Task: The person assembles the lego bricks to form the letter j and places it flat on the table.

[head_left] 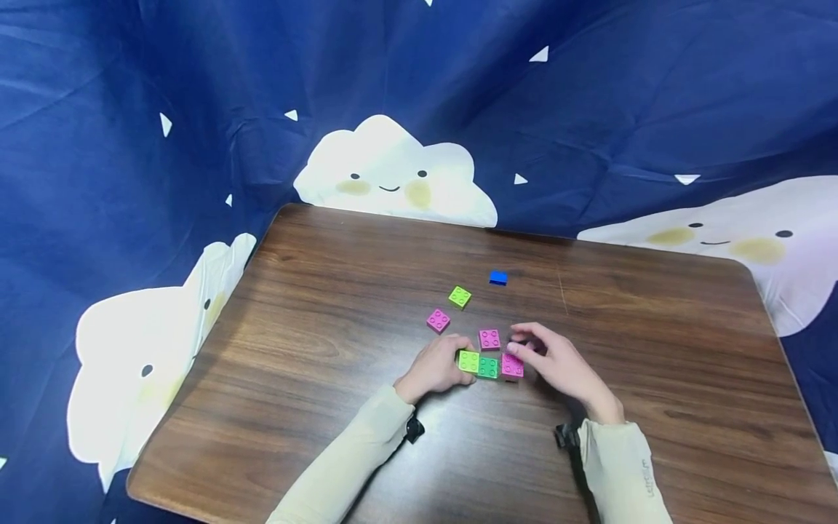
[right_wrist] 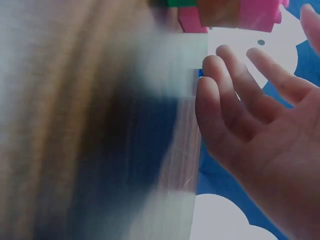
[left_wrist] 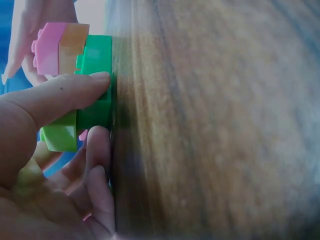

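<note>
The green brick (head_left: 488, 367) sits at the bottom of a small build on the wooden table (head_left: 294, 291), in front of me and between my two hands. My left hand (head_left: 435, 369) grips it: in the left wrist view my thumb lies along its near side, with fingers curled round by its far side. On its left end is a lime brick (head_left: 468, 361). On its right end is an orange-brown brick (left_wrist: 73, 47) that juts out past the edge, with a pink brick (head_left: 513, 366) on top.

My right hand (head_left: 553, 364) is at that taller end, fingers relaxed and slightly bent, thumb apart from them. From above, my thumb overlaps the edge of the pink brick, but I can't tell whether it touches.

Just beyond the build lies a second pink brick (head_left: 489, 340), studs up. Past my left hand is a third pink brick (head_left: 438, 320), then a loose lime brick (head_left: 460, 297), and farthest off a blue brick (head_left: 498, 278).

I wear pale sleeves (head_left: 353, 455) and a black strap (head_left: 568, 437) at each wrist. Behind the table hangs a blue cloth (head_left: 393, 58) printed with smiling white clouds (head_left: 386, 156).
</note>
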Demonstrator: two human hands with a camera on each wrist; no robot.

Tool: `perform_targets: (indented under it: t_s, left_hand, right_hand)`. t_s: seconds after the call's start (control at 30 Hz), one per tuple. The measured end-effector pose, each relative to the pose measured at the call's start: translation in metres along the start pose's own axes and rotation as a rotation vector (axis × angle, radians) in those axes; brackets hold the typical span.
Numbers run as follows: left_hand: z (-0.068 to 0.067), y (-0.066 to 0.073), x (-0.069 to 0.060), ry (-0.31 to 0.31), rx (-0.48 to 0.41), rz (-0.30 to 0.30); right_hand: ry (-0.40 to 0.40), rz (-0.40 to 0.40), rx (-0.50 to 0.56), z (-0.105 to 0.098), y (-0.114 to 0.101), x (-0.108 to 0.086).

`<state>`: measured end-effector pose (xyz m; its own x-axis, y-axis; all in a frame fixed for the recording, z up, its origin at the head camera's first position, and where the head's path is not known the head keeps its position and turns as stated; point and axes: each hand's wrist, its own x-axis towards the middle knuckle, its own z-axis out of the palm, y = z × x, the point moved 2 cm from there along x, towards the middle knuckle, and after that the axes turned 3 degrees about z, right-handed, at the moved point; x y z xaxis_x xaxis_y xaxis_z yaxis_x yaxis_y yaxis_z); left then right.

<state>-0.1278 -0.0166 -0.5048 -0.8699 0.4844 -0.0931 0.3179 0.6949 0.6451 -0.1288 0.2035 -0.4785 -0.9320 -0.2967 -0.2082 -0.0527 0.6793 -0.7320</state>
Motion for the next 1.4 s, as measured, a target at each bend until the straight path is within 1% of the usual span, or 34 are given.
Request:
perform_targets:
  t_s: [0.13, 0.3, 0.4, 0.53, 0.63, 0.73, 0.83, 1.13, 1.4]
  left_hand:
    - [0.000, 0.000, 0.001, 0.002, 0.006, 0.007]
    - [0.000, 0.001, 0.002, 0.001, 0.007, 0.007]
    - [0.002, 0.001, 0.002, -0.004, 0.008, 0.008]
    - [0.003, 0.001, 0.002, -0.008, 0.006, 0.010]
    - [0.003, 0.001, 0.001, -0.007, 0.001, 0.007]
    - [0.002, 0.001, 0.001, -0.004, -0.003, 0.004]
    - [0.001, 0.001, 0.000, -0.004, -0.004, 0.000]
    - [0.001, 0.000, 0.000, -0.004, -0.003, -0.004]
    - [0.000, 0.000, 0.001, -0.001, 0.007, -0.005]
  right_hand:
    - [0.020, -0.010, -0.002, -0.005, 0.002, 0.013]
    - [0.000, -0.036, 0.020, -0.003, 0.005, 0.029]
    - [-0.034, -0.043, 0.046, -0.001, 0.008, 0.038]
    - [-0.090, -0.074, 0.068, 0.001, 0.010, 0.046]
    - [-0.149, -0.090, 0.071, 0.001, 0.009, 0.051]
    - [-0.206, -0.090, 0.062, 0.000, 0.008, 0.054]
    - [-0.244, -0.096, 0.045, 0.000, 0.006, 0.056]
    - [-0.261, -0.100, 0.000, 0.001, 0.000, 0.061]
    - [-0.232, -0.114, -0.049, 0.004, -0.005, 0.062]
